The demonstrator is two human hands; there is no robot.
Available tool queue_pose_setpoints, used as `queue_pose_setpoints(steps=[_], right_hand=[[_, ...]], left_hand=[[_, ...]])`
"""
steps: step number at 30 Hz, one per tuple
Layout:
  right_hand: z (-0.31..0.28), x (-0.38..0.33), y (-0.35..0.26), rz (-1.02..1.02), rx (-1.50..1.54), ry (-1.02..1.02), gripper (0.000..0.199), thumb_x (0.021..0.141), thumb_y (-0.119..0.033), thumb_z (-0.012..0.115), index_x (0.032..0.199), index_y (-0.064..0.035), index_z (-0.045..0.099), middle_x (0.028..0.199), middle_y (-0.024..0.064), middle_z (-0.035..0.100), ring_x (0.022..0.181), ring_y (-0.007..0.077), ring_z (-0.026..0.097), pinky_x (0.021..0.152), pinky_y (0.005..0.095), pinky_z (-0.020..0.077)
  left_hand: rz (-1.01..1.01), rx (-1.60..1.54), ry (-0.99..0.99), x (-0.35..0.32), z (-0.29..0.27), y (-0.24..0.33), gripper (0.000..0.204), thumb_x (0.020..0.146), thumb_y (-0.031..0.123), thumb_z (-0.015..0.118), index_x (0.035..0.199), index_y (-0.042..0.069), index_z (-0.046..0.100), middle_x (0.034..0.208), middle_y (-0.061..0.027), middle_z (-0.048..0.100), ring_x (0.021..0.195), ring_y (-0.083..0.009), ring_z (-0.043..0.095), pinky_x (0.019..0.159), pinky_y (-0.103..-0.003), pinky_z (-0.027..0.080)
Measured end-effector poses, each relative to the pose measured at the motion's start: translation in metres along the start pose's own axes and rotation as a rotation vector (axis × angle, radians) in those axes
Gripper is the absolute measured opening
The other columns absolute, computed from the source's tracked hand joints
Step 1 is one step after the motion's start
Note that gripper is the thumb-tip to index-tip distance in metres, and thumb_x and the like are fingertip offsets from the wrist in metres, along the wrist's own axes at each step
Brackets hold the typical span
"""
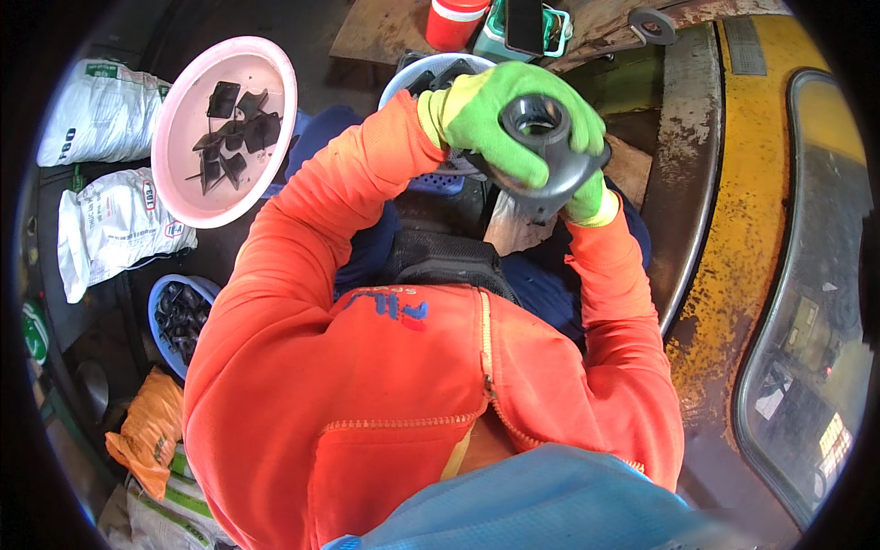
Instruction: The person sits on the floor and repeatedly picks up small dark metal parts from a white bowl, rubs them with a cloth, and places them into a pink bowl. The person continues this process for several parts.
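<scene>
Both of my hands wear green gloves and are raised in front of me, closed on one black hollow part (555, 170). It has a round opening at its top and a flared, smooth body, perhaps plastic or rubber. My left hand (486, 115) wraps over it from the left, thumb on the near side and fingers around the far side. From below and to the right, my right hand (591, 202) grips the same part; most of its fingers are hidden behind it. Just beyond my left wrist, a pale basin (394, 90) holds dark parts and is partly covered.
A pink basin (170, 137) with several black pieces stands at the left. Below it are white sacks (119, 220) and a blue basin (156, 321) of black parts. A red container (449, 27) stands at the back. Rusty yellow machinery (733, 229) bounds the right side.
</scene>
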State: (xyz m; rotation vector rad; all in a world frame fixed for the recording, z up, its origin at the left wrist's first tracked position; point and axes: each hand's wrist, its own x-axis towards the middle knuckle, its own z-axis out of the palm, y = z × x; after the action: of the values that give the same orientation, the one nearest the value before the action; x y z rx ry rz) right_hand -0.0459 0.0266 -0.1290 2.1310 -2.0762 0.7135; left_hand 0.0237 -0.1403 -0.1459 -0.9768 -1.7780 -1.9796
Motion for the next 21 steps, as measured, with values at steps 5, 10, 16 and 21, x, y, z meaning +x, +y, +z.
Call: queue_pose_setpoints(steps=[5,10,16,21], right_hand=[[0.023,0.002,-0.002,0.437,0.461,0.407,0.035,0.094,-0.015,0.056,0.125,0.0001,0.048,0.116,0.0104,0.059,0.106,0.0198,0.06,0.091,0.0317,0.0499],[0.033,0.003,0.002,0.428,0.694,0.46,0.039,0.09,-0.017,0.063,0.122,-0.0019,0.047,0.113,0.0107,0.059,0.105,0.0192,0.06,0.088,0.0313,0.0515],[0.005,-0.004,0.01,0.252,0.413,0.064,0.075,0.064,-0.03,0.088,0.125,-0.0045,0.052,0.118,0.0079,0.061,0.107,0.0219,0.06,0.094,0.0365,0.0465],[-0.003,-0.004,0.008,0.158,0.104,0.006,0.061,0.06,-0.043,0.087,0.108,-0.0097,0.067,0.111,0.0082,0.066,0.105,0.0276,0.061,0.092,0.0408,0.0458]], left_hand=[[-0.086,0.266,0.445,0.002,0.021,0.001,0.049,0.067,0.011,0.083,0.11,0.002,0.062,0.121,-0.0126,0.063,0.11,-0.02,0.06,0.096,-0.034,0.047],[-0.022,0.336,0.499,-0.001,0.03,-0.002,0.049,0.067,0.011,0.083,0.111,0.003,0.062,0.121,-0.0124,0.063,0.109,-0.0203,0.06,0.095,-0.035,0.048],[0.008,0.249,0.345,-0.006,0.017,0.001,0.047,0.067,0.011,0.082,0.109,0.003,0.062,0.119,-0.0137,0.064,0.107,-0.022,0.062,0.093,-0.037,0.049],[0.033,0.173,0.295,-0.004,0.017,0.0,0.047,0.065,0.012,0.082,0.107,0.003,0.064,0.116,-0.0151,0.065,0.104,-0.0229,0.064,0.091,-0.037,0.05]])
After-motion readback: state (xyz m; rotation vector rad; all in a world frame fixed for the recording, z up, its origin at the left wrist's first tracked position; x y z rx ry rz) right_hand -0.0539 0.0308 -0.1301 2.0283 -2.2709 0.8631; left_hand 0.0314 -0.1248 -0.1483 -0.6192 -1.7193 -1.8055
